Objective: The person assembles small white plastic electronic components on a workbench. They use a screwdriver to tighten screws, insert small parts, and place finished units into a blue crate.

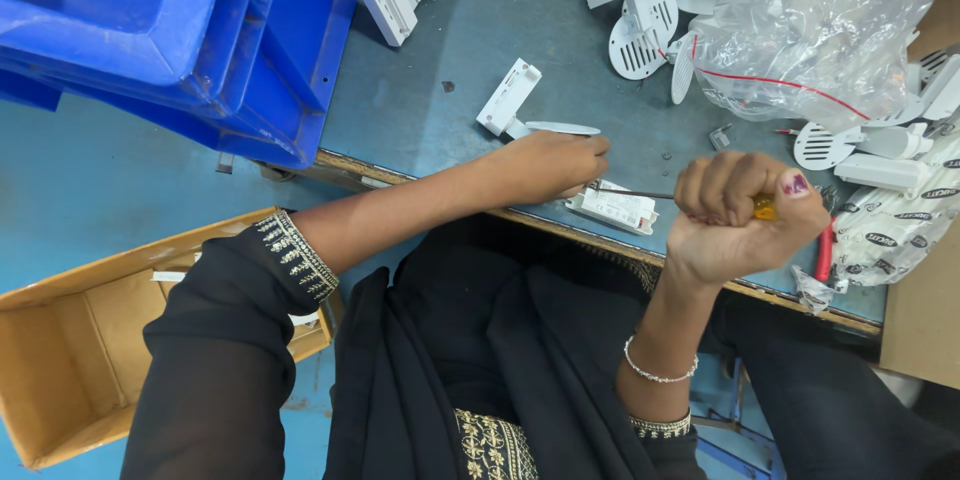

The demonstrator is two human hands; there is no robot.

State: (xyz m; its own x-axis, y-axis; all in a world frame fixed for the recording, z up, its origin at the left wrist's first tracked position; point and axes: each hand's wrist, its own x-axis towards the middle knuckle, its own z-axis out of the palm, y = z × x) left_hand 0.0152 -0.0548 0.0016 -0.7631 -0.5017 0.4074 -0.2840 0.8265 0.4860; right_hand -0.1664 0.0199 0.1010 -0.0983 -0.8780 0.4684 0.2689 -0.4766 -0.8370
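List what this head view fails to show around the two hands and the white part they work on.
- Screwdriver tip: head view, hidden under the left hand; only the thin shaft shows.
- Screwdriver handle: mostly hidden inside the fist of the right hand.
- White part: its left end is covered by the left hand.
- Clear plastic bag: cut off by the top edge; contents blurred.

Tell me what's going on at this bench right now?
A person is working a screwdriver into a small white plastic unit at the near edge of the table. The right hand grips the yellow handle in a fist; the left hand steadies the unit and shaft. More white parts, a clear plastic bag and stacked blue bins lie around.
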